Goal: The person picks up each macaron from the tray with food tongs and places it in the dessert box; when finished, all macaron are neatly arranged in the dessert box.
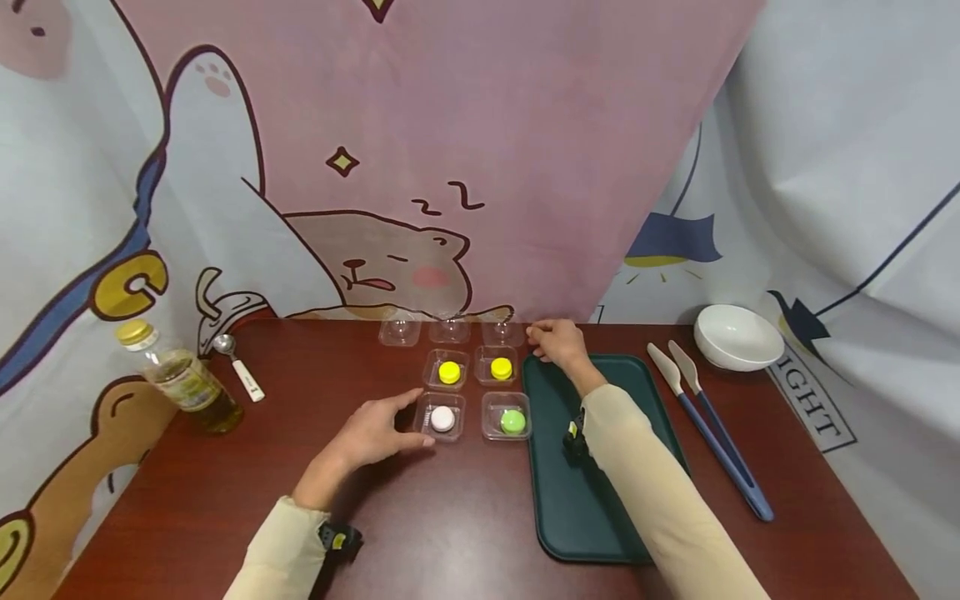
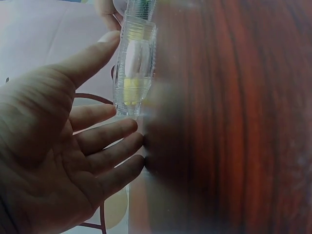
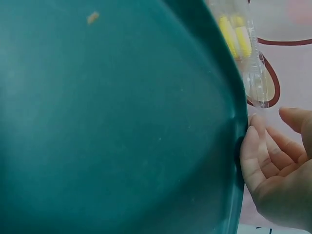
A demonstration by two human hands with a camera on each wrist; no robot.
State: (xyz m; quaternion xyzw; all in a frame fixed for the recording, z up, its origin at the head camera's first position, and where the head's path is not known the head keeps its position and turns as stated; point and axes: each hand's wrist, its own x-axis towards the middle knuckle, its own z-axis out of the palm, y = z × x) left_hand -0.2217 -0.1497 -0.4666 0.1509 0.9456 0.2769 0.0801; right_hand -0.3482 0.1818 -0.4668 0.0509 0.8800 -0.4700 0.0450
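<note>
My left hand [image 1: 375, 431] is at the front left clear plastic box [image 1: 458, 431], which holds a round white macaron-like piece [image 1: 442, 418]. Its thumb and index finger spread along the box's near and far corners, with the other fingers extended in the left wrist view. Beside it stands a clear box [image 1: 489, 432] with a green round piece [image 1: 513, 422]. Behind are two boxes with yellow round pieces [image 1: 449, 372]. My right hand [image 1: 558, 342], loosely bent with thumb apart, is by the back right clear box [image 1: 501, 331] and the tray's far edge.
A dark green tray [image 1: 585, 500] lies under my right forearm. Two blue-handled knife-like utensils [image 1: 712, 425] and a white bowl [image 1: 738, 337] are to the right. An oil bottle [image 1: 187, 387] and a measuring spoon [image 1: 243, 375] stand and lie at left. Curtains border the table [image 1: 420, 533].
</note>
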